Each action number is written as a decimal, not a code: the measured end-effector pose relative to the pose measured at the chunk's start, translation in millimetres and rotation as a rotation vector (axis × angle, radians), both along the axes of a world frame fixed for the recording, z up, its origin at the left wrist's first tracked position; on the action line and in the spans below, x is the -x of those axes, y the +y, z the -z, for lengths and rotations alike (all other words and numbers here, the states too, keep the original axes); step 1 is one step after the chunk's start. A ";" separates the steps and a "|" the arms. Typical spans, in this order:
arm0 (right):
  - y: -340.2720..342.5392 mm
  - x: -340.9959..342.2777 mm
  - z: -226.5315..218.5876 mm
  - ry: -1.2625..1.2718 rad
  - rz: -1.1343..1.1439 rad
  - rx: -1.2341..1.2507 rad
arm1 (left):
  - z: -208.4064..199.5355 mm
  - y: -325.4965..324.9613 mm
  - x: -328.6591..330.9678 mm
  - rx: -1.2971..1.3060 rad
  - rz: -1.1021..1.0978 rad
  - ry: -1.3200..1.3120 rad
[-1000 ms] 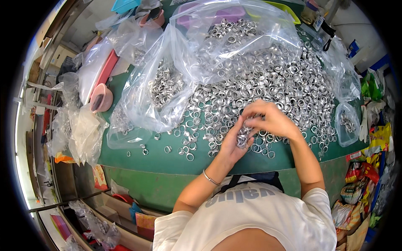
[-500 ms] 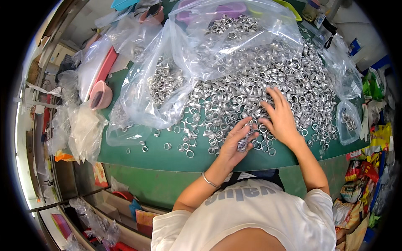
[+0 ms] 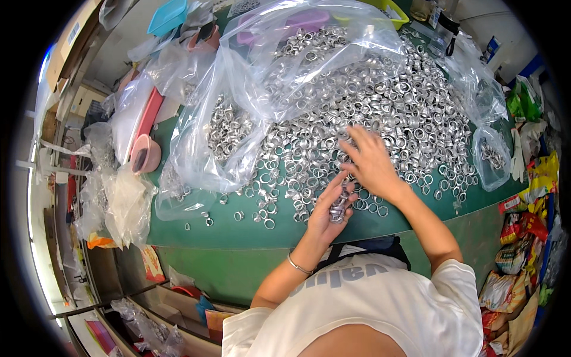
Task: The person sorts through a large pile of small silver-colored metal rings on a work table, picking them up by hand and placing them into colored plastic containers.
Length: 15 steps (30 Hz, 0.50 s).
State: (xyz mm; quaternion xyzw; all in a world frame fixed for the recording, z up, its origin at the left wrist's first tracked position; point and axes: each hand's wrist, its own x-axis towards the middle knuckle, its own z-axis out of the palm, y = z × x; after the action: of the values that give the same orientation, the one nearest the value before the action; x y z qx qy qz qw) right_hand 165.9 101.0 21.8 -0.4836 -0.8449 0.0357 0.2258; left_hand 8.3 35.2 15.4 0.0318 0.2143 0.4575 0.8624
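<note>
A broad heap of silver metal rings spreads over the green table. My left hand, with a bangle at the wrist, is cupped at the heap's near edge. Several rings lie stacked in its palm and fingers. Just to the right and beyond, my right hand lies palm down on the heap, fingers spread. Its thumb comes close to the left fingertips. Whether a ring is under the right fingertips is hidden.
A large clear plastic bag covers part of the heap, with rings inside. A small bag of rings lies at the right edge. On the left stand a pink cup and crumpled bags. Loose rings dot the near left.
My right hand has moved left across the heap, nearer to my left hand. The left hand still cups its rings. The whole view has shifted slightly.
</note>
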 end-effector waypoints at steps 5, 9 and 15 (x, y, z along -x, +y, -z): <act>-29.6 -1.6 0.0 0.186 -0.128 0.042 | 6.3 0.9 5.8 0.041 -0.055 -0.011; -22.9 -30.9 -8.9 0.450 -0.049 -0.093 | 3.6 -1.9 3.7 0.077 -0.062 0.020; 8.6 -63.1 4.2 0.040 0.325 -0.040 | 11.3 -6.2 -6.0 0.025 -0.010 0.003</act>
State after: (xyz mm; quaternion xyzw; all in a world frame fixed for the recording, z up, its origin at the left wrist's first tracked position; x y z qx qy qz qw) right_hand 229.0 109.6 17.6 -0.6086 -0.7514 -0.0082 0.2550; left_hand 14.2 29.0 4.1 0.0208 0.2215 0.4589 0.8602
